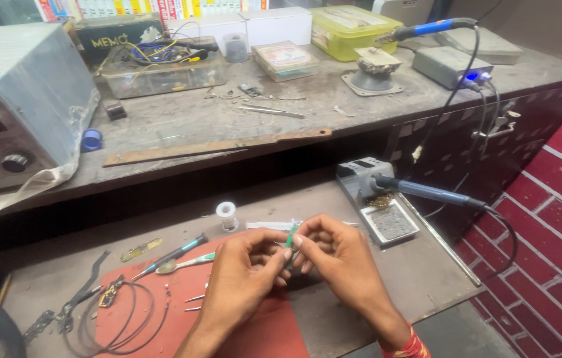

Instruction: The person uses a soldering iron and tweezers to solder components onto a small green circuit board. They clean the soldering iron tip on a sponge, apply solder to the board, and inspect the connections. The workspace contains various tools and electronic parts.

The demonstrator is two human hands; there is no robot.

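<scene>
We pinch a slim green stick-like tool [291, 238] between left hand [244, 275] and right hand [337, 262] | both grips grasping it | over red rubber mat [161, 311] on near bench [420, 272]

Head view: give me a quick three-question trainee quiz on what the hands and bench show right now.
1. True or false: both hands pinch one small green tool.
2. The soldering iron rests: A) in its stand beside the right hand, B) on the red mat, C) in the left hand?
3. What colour is the mat under the left hand?

Key: 1 true; 2 A; 3 red.
</scene>
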